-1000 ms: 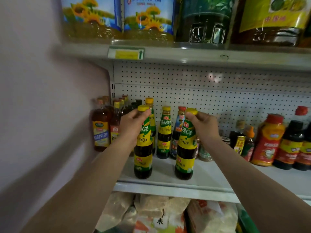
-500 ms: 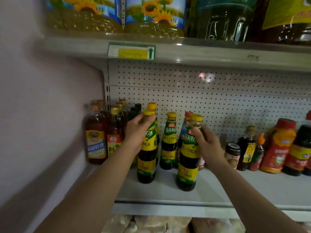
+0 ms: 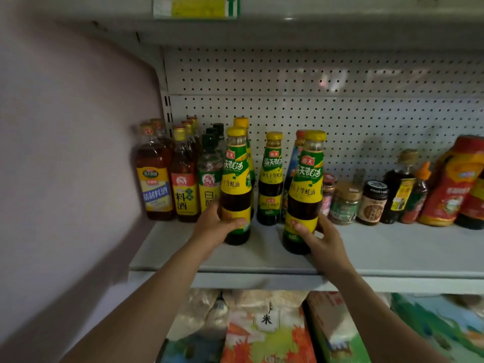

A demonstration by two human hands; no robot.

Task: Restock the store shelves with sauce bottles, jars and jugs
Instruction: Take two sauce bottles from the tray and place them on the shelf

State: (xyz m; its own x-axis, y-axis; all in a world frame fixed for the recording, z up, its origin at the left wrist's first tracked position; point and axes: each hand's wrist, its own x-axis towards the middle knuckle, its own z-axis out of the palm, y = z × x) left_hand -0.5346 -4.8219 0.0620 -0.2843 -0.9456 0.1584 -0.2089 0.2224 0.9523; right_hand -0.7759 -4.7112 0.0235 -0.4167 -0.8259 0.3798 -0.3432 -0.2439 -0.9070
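Two yellow-capped sauce bottles are held upright on the shelf (image 3: 392, 247), near its front edge. The left bottle (image 3: 236, 184) is gripped low by the left hand (image 3: 214, 227), fingers curled round it; the right bottle (image 3: 305, 192) is likewise gripped by the right hand (image 3: 320, 239).

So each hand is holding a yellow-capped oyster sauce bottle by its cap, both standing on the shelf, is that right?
Not quite. The head view shows the left hand and right hand gripping the lower bodies, near the bottom labels, not the caps. The rest holds: the left bottle and right bottle are yellow-capped and stand on the shelf.
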